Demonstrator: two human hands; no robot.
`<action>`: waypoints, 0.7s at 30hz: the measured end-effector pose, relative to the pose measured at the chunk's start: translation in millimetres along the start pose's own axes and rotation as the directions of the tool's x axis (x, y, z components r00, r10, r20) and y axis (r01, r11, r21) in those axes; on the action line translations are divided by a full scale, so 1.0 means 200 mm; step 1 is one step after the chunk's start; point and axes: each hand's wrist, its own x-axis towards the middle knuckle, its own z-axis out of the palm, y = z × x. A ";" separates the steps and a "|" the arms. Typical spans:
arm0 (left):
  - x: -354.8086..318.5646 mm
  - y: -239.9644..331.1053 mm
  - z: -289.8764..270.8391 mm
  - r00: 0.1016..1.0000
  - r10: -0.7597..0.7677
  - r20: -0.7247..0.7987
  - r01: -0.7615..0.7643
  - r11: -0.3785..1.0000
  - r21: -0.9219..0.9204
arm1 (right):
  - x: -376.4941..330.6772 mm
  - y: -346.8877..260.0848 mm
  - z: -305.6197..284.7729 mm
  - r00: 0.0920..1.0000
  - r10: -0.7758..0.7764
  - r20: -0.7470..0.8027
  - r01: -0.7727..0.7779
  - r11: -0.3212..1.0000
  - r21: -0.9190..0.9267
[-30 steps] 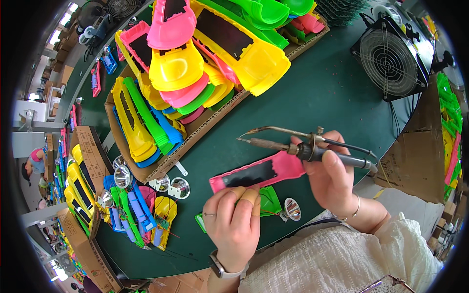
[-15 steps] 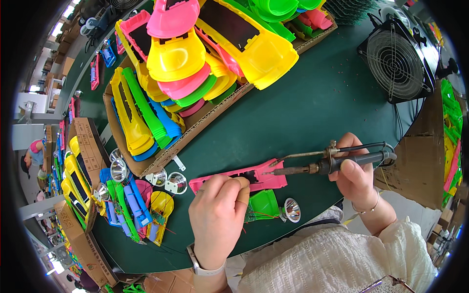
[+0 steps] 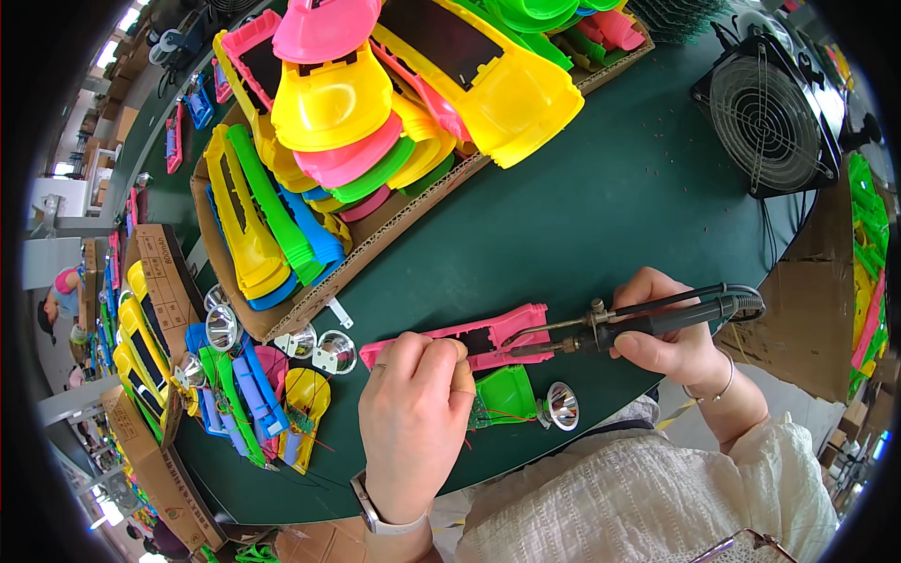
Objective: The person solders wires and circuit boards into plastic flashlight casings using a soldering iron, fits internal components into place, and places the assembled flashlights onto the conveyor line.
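A pink plastic housing (image 3: 523, 320) with a dark panel in it lies on the green table in front of me. My left hand (image 3: 413, 403) is closed over its left part; the fingertips are hidden, so what they pinch cannot be made out. In my right hand (image 3: 671, 338) is a black-handled soldering iron (image 3: 648, 324) with a thin metal feed tube beside its shaft. The iron points left, its tip low over the housing's right half, near the dark panel. Just below lie a green plastic piece (image 3: 507, 394) with red wires and a round reflector (image 3: 562, 405).
A carton (image 3: 375, 239) of stacked yellow, pink, green and blue housings fills the back left. Left of my hand are several reflectors (image 3: 334, 352) and wired assemblies (image 3: 249, 394). A black fan (image 3: 765, 117) stands at the back right, beside a large carton (image 3: 798, 324).
The soldering iron has shifted slightly right and down, its tip and feed tube now lower over the pink housing. My right hand's grip has turned a little; my left hand stays nearly in place.
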 end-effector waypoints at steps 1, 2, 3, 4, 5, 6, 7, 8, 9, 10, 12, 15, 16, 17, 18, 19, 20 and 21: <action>0.00 0.00 0.00 1.000 -0.001 0.000 0.001 1.000 -0.001 | 0.00 0.00 0.00 1.000 0.001 0.002 -0.001 0.999 -0.046; 0.01 0.01 0.00 1.000 -0.007 -0.014 0.007 1.000 -0.008 | 0.00 -0.01 0.00 1.000 0.001 0.004 -0.001 0.996 -0.091; 0.01 0.01 0.00 1.000 -0.014 -0.027 0.013 1.000 -0.015 | 0.01 -0.01 0.00 1.000 0.002 0.005 -0.001 0.996 -0.092; 0.01 0.01 0.00 1.000 -0.014 -0.028 0.014 1.000 -0.016 | 0.01 -0.01 0.01 1.000 -0.018 0.003 0.018 0.993 -0.114; 0.01 0.02 0.00 1.000 -0.016 -0.026 0.016 1.000 -0.009 | 0.01 -0.01 0.01 0.999 -0.038 0.003 0.038 0.990 -0.136; 0.01 0.02 0.00 1.000 -0.018 -0.025 0.017 1.000 -0.003 | 0.01 -0.01 0.01 0.999 -0.037 0.003 0.037 0.990 -0.137; 0.01 0.02 0.00 1.000 -0.018 -0.025 0.018 1.000 -0.004 | 0.01 -0.01 0.01 1.000 -0.030 0.005 0.031 0.987 -0.156; 0.01 0.02 0.00 1.000 -0.022 -0.020 0.022 1.000 -0.001 | 0.01 -0.01 0.01 1.000 -0.023 0.007 0.024 0.984 -0.175; 0.01 0.02 0.00 1.000 -0.027 -0.016 0.027 1.000 0.001 | 0.01 -0.01 0.01 1.000 -0.023 0.008 0.024 0.984 -0.175; 0.01 0.01 0.00 1.000 -0.027 -0.016 0.027 1.000 0.001 | 0.01 -0.02 0.01 1.000 -0.019 0.007 0.020 0.983 -0.183; 0.01 0.01 0.00 1.000 -0.021 -0.009 0.021 1.000 0.005 | 0.01 -0.02 0.02 1.000 -0.016 0.007 0.017 0.982 -0.190; 0.01 0.01 -0.01 1.000 -0.020 0.009 0.020 1.000 0.015 | 0.01 -0.01 0.02 0.999 -0.030 -0.016 0.027 0.984 -0.179; 0.01 0.02 -0.01 1.000 -0.020 0.008 0.020 1.000 0.015 | 0.01 -0.01 0.02 1.000 -0.019 -0.012 0.017 0.984 -0.178; 0.01 0.02 -0.01 1.000 -0.020 0.009 0.019 1.000 0.023 | 0.01 -0.01 0.01 1.000 -0.008 -0.008 0.006 0.984 -0.176; 0.01 0.02 -0.01 1.000 -0.019 0.010 0.019 0.999 0.031 | 0.00 -0.01 0.01 1.000 -0.009 -0.007 0.007 0.984 -0.176; 0.01 0.02 -0.01 1.000 -0.020 0.009 0.019 0.999 0.032 | 0.00 -0.01 0.01 1.000 -0.003 -0.004 0.003 0.993 -0.120; 0.01 0.02 -0.01 1.000 -0.017 0.013 0.016 0.999 0.036 | 0.00 -0.02 0.01 1.000 0.002 -0.001 -0.002 0.998 -0.063; 0.01 0.02 -0.01 1.000 -0.014 0.018 0.013 0.999 0.041 | 0.00 -0.01 0.01 1.000 0.002 0.000 -0.002 0.998 -0.062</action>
